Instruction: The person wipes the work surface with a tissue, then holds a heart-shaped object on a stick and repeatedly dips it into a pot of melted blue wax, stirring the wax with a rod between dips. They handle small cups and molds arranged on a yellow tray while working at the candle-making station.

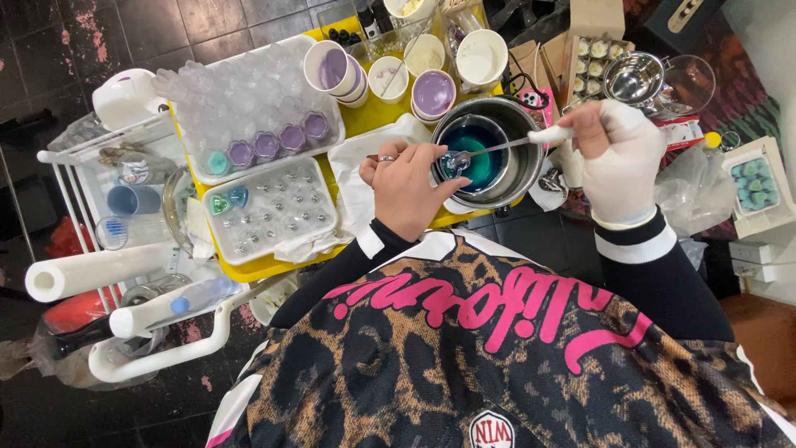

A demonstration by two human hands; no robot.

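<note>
A steel pot [521, 172] sits on the yellow tray [373, 112] and holds a cup of teal-blue liquid [481, 158]. My right hand [618, 158], in a white glove, grips the white handle of a long spoon [506, 145] whose bowl dips into the blue cup. My left hand [408, 187], bare with a ring, rests at the pot's left rim and pinches a small clear piece [452, 166] over the liquid. A white cloth [356, 162] lies under that hand.
Two clear mould trays [269, 211] [249, 99] with purple and teal fills lie left. Cups of purple and white liquid [433, 91] stand behind the pot. A white cart with paper roll [91, 272] is far left; a steel bowl [634, 76] and boxes far right.
</note>
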